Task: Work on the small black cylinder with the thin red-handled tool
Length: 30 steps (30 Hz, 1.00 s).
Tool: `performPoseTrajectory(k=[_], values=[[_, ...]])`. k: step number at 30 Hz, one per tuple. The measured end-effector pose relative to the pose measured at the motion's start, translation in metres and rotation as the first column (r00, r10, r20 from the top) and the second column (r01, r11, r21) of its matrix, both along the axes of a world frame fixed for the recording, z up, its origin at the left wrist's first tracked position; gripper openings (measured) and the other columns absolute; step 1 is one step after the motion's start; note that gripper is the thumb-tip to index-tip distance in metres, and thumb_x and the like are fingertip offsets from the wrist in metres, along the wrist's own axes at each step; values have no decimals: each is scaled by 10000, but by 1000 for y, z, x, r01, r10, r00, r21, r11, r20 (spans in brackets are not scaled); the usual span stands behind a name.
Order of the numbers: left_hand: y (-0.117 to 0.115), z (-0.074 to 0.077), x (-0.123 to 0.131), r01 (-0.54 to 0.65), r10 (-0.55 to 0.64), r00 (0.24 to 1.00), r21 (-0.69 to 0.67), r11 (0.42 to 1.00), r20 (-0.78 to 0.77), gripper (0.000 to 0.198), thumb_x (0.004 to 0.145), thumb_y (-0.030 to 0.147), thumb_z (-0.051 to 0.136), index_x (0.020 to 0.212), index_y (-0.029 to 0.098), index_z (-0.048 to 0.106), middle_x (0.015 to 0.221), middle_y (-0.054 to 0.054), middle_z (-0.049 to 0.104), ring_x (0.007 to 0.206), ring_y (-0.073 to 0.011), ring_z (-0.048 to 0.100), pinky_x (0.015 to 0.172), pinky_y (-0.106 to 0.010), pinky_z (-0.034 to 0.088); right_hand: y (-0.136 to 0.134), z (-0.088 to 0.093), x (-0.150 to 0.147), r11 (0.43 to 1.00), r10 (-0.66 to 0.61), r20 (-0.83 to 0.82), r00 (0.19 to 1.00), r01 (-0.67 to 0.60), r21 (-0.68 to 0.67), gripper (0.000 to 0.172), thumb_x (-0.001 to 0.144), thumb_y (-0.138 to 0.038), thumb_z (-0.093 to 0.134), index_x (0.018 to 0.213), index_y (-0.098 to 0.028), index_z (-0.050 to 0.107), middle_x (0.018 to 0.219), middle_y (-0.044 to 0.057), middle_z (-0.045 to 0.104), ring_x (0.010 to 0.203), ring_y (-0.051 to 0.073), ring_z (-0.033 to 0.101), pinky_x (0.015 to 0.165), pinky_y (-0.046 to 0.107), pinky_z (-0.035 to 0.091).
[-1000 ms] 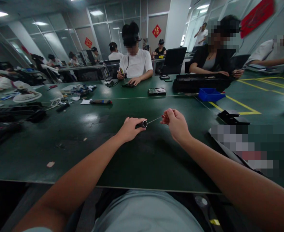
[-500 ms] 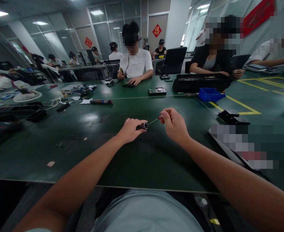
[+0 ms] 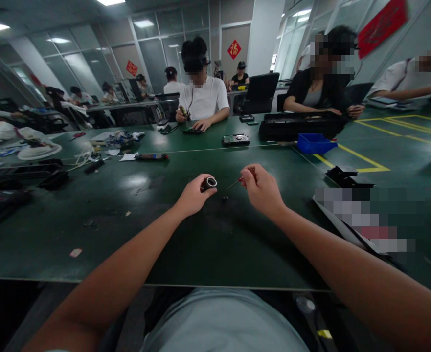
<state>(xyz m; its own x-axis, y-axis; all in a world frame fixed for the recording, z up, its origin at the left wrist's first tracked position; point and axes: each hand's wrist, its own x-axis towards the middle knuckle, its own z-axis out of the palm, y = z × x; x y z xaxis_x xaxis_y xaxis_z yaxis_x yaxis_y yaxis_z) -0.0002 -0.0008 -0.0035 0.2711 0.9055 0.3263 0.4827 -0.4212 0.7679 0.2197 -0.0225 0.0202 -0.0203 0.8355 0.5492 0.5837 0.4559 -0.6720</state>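
Nearest the front edge of the dark green work table point(image 3: 186, 249), the seated person's two bare forearms extend forward over the surface. The left hand point(image 3: 193, 196) is closed around a short black cylindrical handle with a silver ring point(image 3: 208, 183). The ringed end projects past thumb and forefinger, slightly above the table, and faces the right hand point(image 3: 262, 189). The right hand pinches a thin metal shaft with a red end point(image 3: 235, 184) between thumb and fingertips. The shaft slants down and to the left, toward the handle. Shaft tip and handle are near each other but apart. A small dark part point(image 3: 224, 198) lies on the table just below the shaft tip; its type cannot be told.

Farther right, a flat black block point(image 3: 349, 176) rests on the table. Beyond it, a blue plastic bin point(image 3: 316, 143) stands just beside a long black tray point(image 3: 299, 124). At centre lies a flat rectangular dark unit point(image 3: 236, 140). To the left, a dark rod-shaped tool point(image 3: 151, 157) lies beside a white paper scrap point(image 3: 128, 157). At the far edge sits a person in a white T-shirt point(image 3: 205, 98), both hands at the table.
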Motion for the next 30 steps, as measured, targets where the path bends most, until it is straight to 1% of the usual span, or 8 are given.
performPoseTrajectory(k=[5,8,10,13,16,22,26,30], values=[[3,7,2,38,51,898,-191,981,438,289,906,279,568,1179,196,515,1032,-67,617,836,-148,597,746,-280,482,-3,3,0,1000,15,-13,1000,-15,-25,231,979,-378,430,911,-212,576,744,37,666,689,192,622,657,327,424],[2,13,2,44,74,884,-239,970,462,250,905,366,585,1075,191,529,888,-29,567,701,-116,536,622,-238,442,-4,3,1,999,22,-21,1000,-23,-25,246,981,-392,426,917,-211,580,759,44,673,699,196,626,660,331,429],[-1,17,1,25,62,926,-225,974,372,291,899,445,593,1026,187,544,826,-18,550,668,-115,515,585,-234,420,-3,3,1,1000,24,-29,999,-25,-19,248,982,-396,425,921,-212,580,762,44,674,700,196,627,661,333,432],[-4,23,3,-26,51,992,-205,978,118,343,900,499,574,1044,188,573,799,-26,582,672,-139,541,604,-263,433,-3,2,2,1000,25,-42,999,-24,14,242,983,-396,427,926,-215,577,753,38,670,692,192,626,659,331,435],[-7,28,7,-17,-8,987,-156,988,-161,297,914,429,559,1086,191,601,878,-52,648,757,-180,602,726,-326,481,-3,3,3,999,20,-53,998,-18,49,238,986,-396,423,932,-221,574,758,36,672,693,193,628,663,334,441],[-2,19,22,161,-150,847,-23,987,-511,282,940,330,495,1140,187,633,1171,-98,650,1080,-251,598,938,-396,467,-5,9,5,997,-12,-96,995,19,73,218,986,-386,429,936,-228,572,781,38,690,726,195,649,689,337,463],[6,10,32,194,-152,710,-17,981,-687,409,919,470,529,1216,211,635,1134,-112,650,994,-287,626,823,-394,496,-6,11,7,994,-14,-108,994,26,104,209,989,-371,428,954,-225,575,783,31,687,719,185,647,689,331,466],[9,11,38,236,-173,643,-22,971,-746,313,916,433,540,1101,225,683,1069,-101,660,925,-275,636,742,-355,486,-5,10,8,993,-14,-103,995,26,114,218,992,-375,428,959,-221,579,774,27,683,703,179,644,675,324,463]])
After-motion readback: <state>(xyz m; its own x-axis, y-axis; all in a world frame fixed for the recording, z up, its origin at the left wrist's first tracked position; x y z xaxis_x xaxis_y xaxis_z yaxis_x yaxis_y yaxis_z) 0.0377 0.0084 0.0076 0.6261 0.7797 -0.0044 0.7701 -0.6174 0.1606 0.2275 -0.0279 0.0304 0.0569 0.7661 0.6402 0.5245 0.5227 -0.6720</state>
